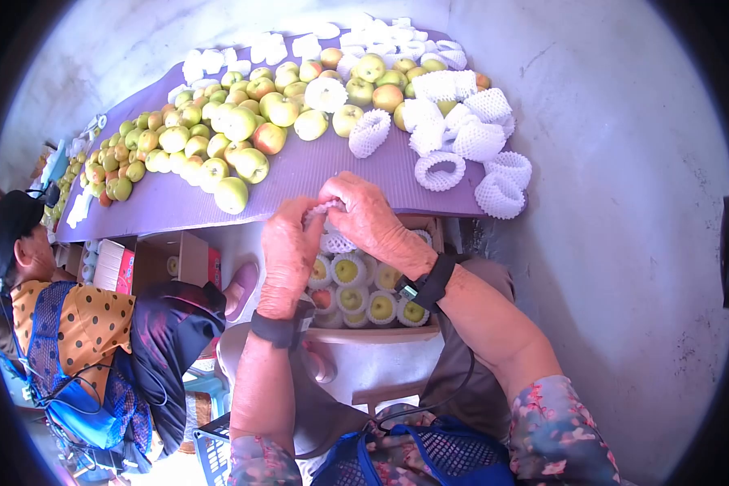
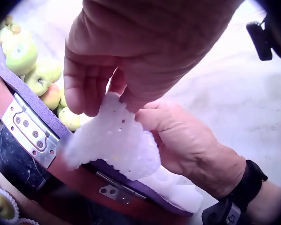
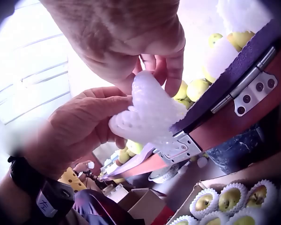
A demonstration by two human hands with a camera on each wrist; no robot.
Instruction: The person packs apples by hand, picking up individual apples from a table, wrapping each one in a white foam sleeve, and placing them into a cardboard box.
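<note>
i saw the left hand (image 1: pixel 287 251) and the right hand (image 1: pixel 367 217) both pinching the foam net (image 2: pixel 114 145) just above the box (image 1: pixel 381 333). it looked light, soft and stretchy, best gripped gently at its open rim.

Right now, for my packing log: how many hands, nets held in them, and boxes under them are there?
Hands: 2, the left hand and the right hand
Held net: 1, pinched by both hands
Open box of netted apples below them: 1
Total: 4
</note>
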